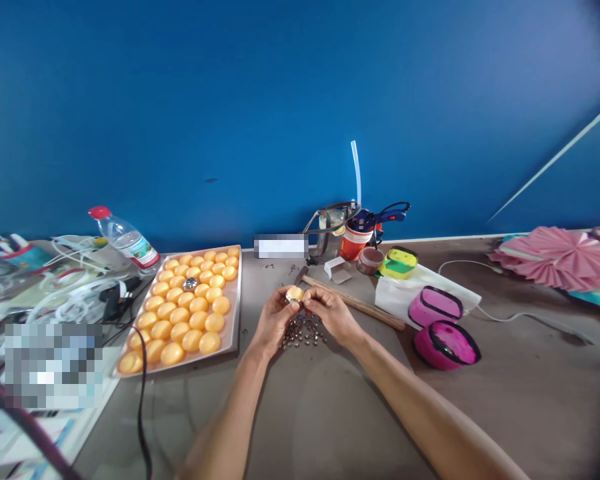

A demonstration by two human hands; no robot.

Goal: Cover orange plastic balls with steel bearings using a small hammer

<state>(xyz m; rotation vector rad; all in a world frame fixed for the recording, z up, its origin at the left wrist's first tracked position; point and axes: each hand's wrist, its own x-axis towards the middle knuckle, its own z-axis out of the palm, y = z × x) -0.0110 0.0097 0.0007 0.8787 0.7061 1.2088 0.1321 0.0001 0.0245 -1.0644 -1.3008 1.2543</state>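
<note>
On the far left of the grey table (300, 427), you have a pen cup (30, 257) and a messy heap of clear tubes (63, 297). Next comes a plastic bottle (130, 243) with a red cap, leaning to its left. A big tray (233, 300) sits beside it, with rows of round yellow cups (180, 331) and one shiny silver thing (191, 284) among them. A black cord (141, 407) hangs over the tray's near left corner — it cuts across that end.

In the middle, your left hand (273, 323) pinches a small round yellow piece (295, 295) by its left side. It is up above a little pile of shiny metal bits (304, 333). Its smooth yellow side looks up, and it seems a bit wider from left to right, but it is too small to tell its long side for sure. Your right hand (333, 313) grips its right edge, finger and thumb close together.

Just behind your right hand lies a hammer (363, 305) — its handle slants off to the right and toward you. A red cup (356, 245) stands farther back. To the right are a yellow pouch (400, 262), two pink pouches (445, 345) and a folded pink paper fan (555, 257).
</note>
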